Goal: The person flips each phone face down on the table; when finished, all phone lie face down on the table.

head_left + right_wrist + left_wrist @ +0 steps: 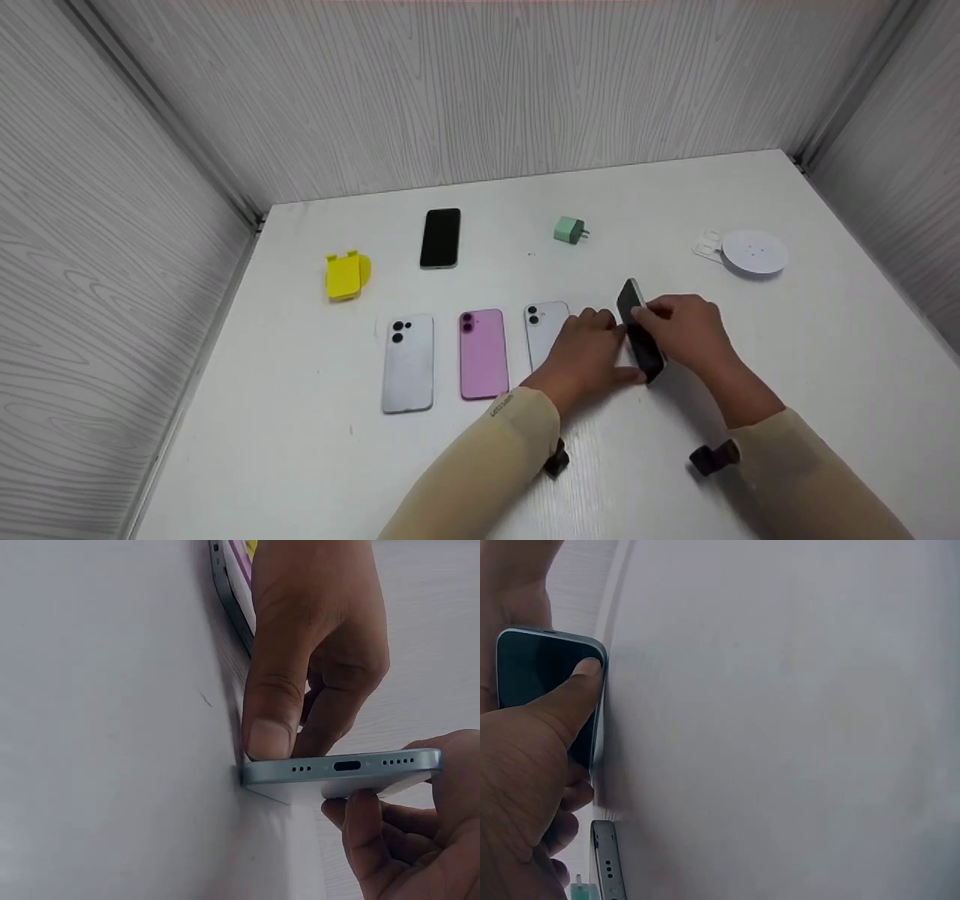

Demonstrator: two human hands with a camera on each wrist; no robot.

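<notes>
The slim dark-screened phone with a pale blue-grey metal frame (640, 330) stands tilted on one long edge on the white table (825, 337), at the right end of the near row of phones, raised between both hands. The left hand (589, 349) is on its left: in the left wrist view the thumb (570, 697) lies flat across the dark glass near the top corner, and in the right wrist view a left fingertip (268, 736) presses down on the frame beside the speaker holes, where the lower edge meets the table. The right hand (686, 330) grips the phone from the other side, fingers curled over its upper edge and thumb under the back, so the phone is pinched between both hands.

Just left of the left hand lies a white phone, back up (544, 330), partly covered by that hand. Further left in the same row are a pink phone (482, 354) and a silvery-white phone with three lenses (409, 362), both back up. Farther back are a black phone lying screen up (440, 237), a yellow plastic folding stand (346, 275), a small green wall charger (570, 230) and a round white charging pad (754, 251).
</notes>
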